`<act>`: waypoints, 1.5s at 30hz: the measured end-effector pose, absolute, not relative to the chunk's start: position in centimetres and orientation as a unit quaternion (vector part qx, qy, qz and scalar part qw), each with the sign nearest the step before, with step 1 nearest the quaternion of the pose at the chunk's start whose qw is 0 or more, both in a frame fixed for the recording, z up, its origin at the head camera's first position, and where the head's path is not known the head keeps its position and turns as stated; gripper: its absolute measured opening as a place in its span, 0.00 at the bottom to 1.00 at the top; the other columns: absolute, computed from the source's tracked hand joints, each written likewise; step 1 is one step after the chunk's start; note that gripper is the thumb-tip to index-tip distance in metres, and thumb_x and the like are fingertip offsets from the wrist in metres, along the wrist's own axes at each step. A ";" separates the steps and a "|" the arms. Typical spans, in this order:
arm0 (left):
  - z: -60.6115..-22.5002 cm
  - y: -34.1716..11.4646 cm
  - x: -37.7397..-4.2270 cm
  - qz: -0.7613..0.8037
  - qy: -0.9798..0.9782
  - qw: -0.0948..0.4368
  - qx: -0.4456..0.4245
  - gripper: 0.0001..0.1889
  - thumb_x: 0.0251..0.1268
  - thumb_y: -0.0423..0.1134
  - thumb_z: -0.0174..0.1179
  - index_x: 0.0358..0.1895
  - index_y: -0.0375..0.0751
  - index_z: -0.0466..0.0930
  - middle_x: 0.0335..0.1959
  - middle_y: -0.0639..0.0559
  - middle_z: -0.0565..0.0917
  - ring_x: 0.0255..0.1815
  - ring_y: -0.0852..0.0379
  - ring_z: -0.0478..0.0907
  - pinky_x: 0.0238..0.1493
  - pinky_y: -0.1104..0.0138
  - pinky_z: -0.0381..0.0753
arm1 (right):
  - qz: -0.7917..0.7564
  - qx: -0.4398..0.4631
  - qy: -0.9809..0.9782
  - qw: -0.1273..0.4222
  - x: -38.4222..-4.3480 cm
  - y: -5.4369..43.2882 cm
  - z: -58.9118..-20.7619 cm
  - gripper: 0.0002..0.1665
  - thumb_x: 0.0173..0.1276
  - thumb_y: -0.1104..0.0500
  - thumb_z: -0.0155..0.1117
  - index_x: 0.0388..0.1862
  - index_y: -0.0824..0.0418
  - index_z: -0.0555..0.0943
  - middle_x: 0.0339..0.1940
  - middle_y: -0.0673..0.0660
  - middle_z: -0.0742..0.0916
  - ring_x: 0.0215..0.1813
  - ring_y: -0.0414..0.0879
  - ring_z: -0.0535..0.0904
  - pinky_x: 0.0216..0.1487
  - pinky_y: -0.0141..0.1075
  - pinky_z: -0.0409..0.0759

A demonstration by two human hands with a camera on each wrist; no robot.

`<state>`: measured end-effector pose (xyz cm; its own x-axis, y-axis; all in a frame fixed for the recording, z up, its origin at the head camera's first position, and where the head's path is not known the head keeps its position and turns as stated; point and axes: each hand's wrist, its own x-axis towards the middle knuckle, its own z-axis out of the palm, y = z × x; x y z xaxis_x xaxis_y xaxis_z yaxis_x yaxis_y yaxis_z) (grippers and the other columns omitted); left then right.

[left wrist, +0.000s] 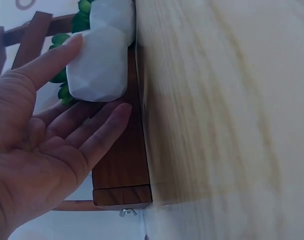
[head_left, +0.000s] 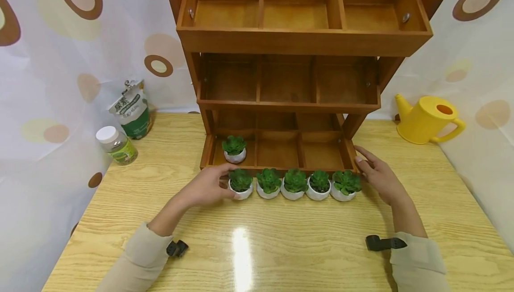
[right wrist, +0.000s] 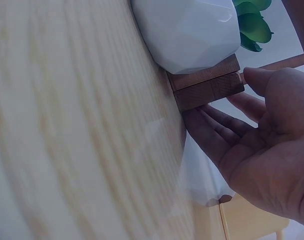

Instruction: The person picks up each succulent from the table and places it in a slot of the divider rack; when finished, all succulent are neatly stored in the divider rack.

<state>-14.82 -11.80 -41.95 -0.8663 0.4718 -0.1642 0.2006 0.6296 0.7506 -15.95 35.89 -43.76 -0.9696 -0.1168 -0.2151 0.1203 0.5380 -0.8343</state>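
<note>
My left hand [head_left: 209, 185] reaches around the leftmost potted succulent [head_left: 240, 182] of a front row, thumb on the near side and fingers behind. In the left wrist view its thumb [left wrist: 74, 45] presses the rim of the white faceted pot [left wrist: 98, 67]. To its right stand several more succulents [head_left: 294, 182] in white pots, lined up along the shelf's front edge. At the right end of the wooden shelf [head_left: 277, 42], my right hand [head_left: 381, 178] holds the lower side, with its thumb [right wrist: 256, 77] at the top edge and fingers along the outer side.
Another succulent [head_left: 234, 149] sits in the bottom tier's left compartment. A white-capped jar [head_left: 117, 145] and a green-white bag [head_left: 133, 111] stand left of the shelf; a yellow watering can [head_left: 427, 120] stands at right. The wooden table [head_left: 305, 247] lies in front.
</note>
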 end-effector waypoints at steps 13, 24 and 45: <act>-40.8 -12.0 -15.2 0.419 0.879 0.135 0.183 0.41 0.54 0.49 0.77 0.73 0.50 0.72 0.59 0.51 0.85 0.58 0.52 0.84 0.59 0.55 0.83 | -0.476 0.003 0.871 0.126 -15.9 35.8 -43.6 0.38 0.84 0.39 0.34 0.86 0.49 0.45 0.77 0.73 0.68 0.75 0.65 0.67 0.70 0.57 0.69; -40.1 -11.4 -15.5 0.453 0.868 0.128 0.158 0.40 0.55 0.47 0.77 0.72 0.48 0.72 0.59 0.49 0.85 0.60 0.51 0.84 0.60 0.54 0.82 | -0.483 0.001 0.866 0.130 -15.8 35.7 -43.6 0.39 0.84 0.40 0.34 0.85 0.54 0.45 0.80 0.72 0.62 0.78 0.68 0.62 0.69 0.55 0.70; -39.2 -8.8 -17.7 0.473 0.859 0.107 0.165 0.37 0.52 0.50 0.78 0.68 0.52 0.77 0.57 0.51 0.86 0.59 0.53 0.84 0.60 0.56 0.83 | -0.500 0.003 0.860 0.101 -15.9 35.9 -43.7 0.34 0.86 0.49 0.40 0.85 0.47 0.47 0.81 0.70 0.62 0.76 0.67 0.65 0.49 0.23 0.81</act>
